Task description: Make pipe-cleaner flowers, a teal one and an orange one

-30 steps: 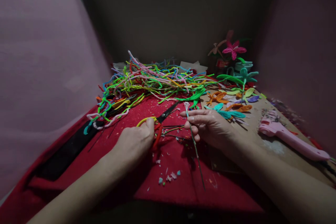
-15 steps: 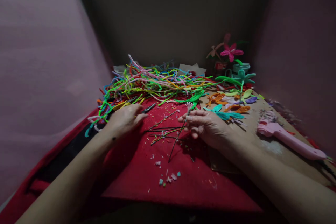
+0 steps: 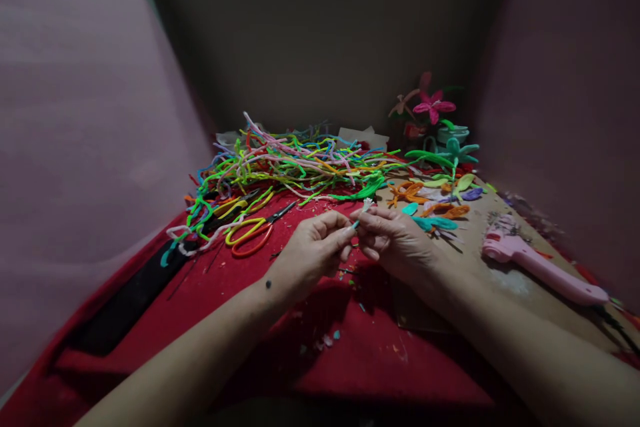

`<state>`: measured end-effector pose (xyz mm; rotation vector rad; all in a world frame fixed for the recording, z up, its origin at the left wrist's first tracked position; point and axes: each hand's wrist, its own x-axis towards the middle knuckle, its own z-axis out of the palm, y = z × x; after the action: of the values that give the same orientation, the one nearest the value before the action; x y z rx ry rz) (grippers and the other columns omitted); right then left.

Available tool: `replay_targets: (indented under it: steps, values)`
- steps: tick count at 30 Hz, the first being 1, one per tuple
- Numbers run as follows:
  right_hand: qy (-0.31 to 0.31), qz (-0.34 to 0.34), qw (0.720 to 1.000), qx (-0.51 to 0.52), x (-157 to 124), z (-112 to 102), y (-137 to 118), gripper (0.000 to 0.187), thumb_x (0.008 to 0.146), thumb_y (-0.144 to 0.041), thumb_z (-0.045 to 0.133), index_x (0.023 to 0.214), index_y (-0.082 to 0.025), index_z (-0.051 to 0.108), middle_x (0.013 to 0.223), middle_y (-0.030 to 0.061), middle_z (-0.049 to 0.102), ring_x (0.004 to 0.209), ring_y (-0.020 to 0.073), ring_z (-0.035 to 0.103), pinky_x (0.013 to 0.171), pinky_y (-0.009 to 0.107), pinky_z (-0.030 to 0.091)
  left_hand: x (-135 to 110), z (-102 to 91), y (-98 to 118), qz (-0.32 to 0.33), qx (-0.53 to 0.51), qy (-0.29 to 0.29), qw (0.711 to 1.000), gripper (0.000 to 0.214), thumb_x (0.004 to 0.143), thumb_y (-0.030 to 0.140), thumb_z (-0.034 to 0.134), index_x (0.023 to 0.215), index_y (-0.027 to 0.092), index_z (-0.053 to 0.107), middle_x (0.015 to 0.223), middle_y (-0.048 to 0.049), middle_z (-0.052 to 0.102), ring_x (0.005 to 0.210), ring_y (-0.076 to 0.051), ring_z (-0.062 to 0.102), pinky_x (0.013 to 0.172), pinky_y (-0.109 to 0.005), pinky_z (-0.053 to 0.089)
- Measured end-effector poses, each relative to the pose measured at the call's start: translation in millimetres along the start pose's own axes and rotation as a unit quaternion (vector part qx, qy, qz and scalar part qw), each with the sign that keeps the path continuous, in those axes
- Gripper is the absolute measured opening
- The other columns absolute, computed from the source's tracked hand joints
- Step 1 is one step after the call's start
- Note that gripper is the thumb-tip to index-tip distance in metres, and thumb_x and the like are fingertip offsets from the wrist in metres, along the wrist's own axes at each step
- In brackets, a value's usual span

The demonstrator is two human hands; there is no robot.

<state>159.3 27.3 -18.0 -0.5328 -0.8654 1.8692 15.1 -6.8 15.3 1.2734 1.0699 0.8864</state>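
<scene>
My left hand [image 3: 320, 243] and my right hand [image 3: 395, 237] meet over the red cloth, fingers pinched together. Between the fingertips is a thin wire flower stem with a cluster of pale stamens [image 3: 367, 204] sticking up at its top. A short teal bit [image 3: 356, 224] shows at my left fingertips; whether it is part of the stem I cannot tell. My fingers hide most of the stem. Left of my left hand lie scissors [image 3: 257, 230] with yellow and red handles. Teal fuzzy petals [image 3: 440, 223] lie beyond my right hand.
A heap of colourful pipe cleaners [image 3: 300, 163] spreads across the back. On the brown board [image 3: 450, 280] at right are orange petals [image 3: 407, 193] and a pink glue gun [image 3: 545, 267]. Finished flowers [image 3: 435, 107] stand at the back right. Fuzz scraps [image 3: 327, 340] dot the red cloth [image 3: 240, 307].
My left hand has moved right, away from the scissors, to meet my right hand at the stem. The scissors' handles are now uncovered. My right hand keeps hold of the stem.
</scene>
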Motion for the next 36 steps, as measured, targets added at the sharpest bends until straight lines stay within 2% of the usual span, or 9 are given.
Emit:
replay_targets:
  steps: [5,10,15,23,27,29,32,36]
  values:
    - [0.039,-0.017,0.999,-0.016,-2,4,2,0.014,0.057,-0.018,0.076,0.063,-0.014,0.065,0.054,-0.0037,0.054,0.042,0.0040,0.043,0.034,0.016,0.032,-1,1.7,-4,0.015,0.030,0.017,0.999,0.018,0.079,0.035,0.055,0.080,0.017,0.052,0.051,0.0080,0.044,0.037,-0.002,0.030,0.038,-0.015,0.023]
    - [0.067,-0.045,0.996,-0.037,-3,5,3,0.013,0.058,-0.019,0.076,0.064,-0.013,0.067,0.060,-0.0017,0.058,0.043,0.0050,0.047,0.035,0.017,0.035,-1,5.5,-4,0.053,0.074,0.049,0.995,0.015,0.080,0.029,0.053,0.076,0.016,0.056,0.052,0.0069,0.044,0.040,-0.003,0.032,0.040,-0.016,0.026]
    - [0.046,-0.056,0.995,-0.062,-4,7,2,0.015,0.061,-0.025,0.074,0.069,-0.013,0.069,0.061,-0.0012,0.058,0.044,0.0052,0.047,0.037,0.018,0.036,-1,5.6,-3,0.062,0.097,0.066,0.991,0.014,0.080,0.029,0.052,0.077,0.016,0.057,0.053,0.0056,0.047,0.040,-0.004,0.033,0.040,-0.016,0.026]
    - [0.074,-0.074,0.988,-0.111,-4,5,2,0.015,0.062,-0.027,0.074,0.062,-0.013,0.067,0.052,-0.0031,0.051,0.041,0.0044,0.038,0.035,0.018,0.029,-1,5.6,-7,0.092,0.150,0.068,0.982,0.014,0.081,0.025,0.050,0.084,0.015,0.059,0.057,0.0051,0.046,0.048,-0.005,0.038,0.045,-0.016,0.031]
    - [0.079,-0.084,0.986,-0.119,-5,4,-2,0.014,0.063,-0.027,0.072,0.060,-0.015,0.065,0.045,-0.0060,0.044,0.038,0.0038,0.031,0.035,0.019,0.021,3,5.2,0,0.063,0.126,0.039,0.989,0.018,0.080,0.031,0.052,0.089,0.016,0.055,0.060,0.0039,0.052,0.046,-0.006,0.046,0.042,-0.016,0.034]
    - [0.076,-0.092,0.985,-0.123,-5,3,-4,0.014,0.063,-0.027,0.072,0.059,-0.015,0.065,0.043,-0.0065,0.042,0.038,0.0035,0.030,0.036,0.020,0.019,6,5.3,5,0.046,0.114,0.028,0.992,0.019,0.080,0.033,0.052,0.084,0.015,0.055,0.058,0.0029,0.055,0.043,-0.007,0.048,0.040,-0.016,0.035]
    - [0.076,-0.114,0.978,-0.155,-7,2,-6,0.013,0.065,-0.027,0.070,0.065,-0.015,0.068,0.045,-0.0061,0.042,0.039,0.0037,0.029,0.037,0.020,0.018,8,7.4,12,0.041,0.115,0.018,0.992,0.018,0.081,0.031,0.051,0.076,0.014,0.055,0.051,0.0038,0.053,0.035,-0.005,0.044,0.035,-0.016,0.033]
    - [0.059,-0.144,0.967,-0.201,-7,2,-11,0.017,0.069,-0.030,0.068,0.063,-0.014,0.067,0.048,-0.0044,0.045,0.042,0.0050,0.035,0.038,0.021,0.024,11,11.1,17,0.056,0.108,0.031,0.992,0.016,0.079,0.026,0.053,0.071,0.013,0.055,0.047,0.0046,0.052,0.032,-0.004,0.041,0.033,-0.014,0.031]
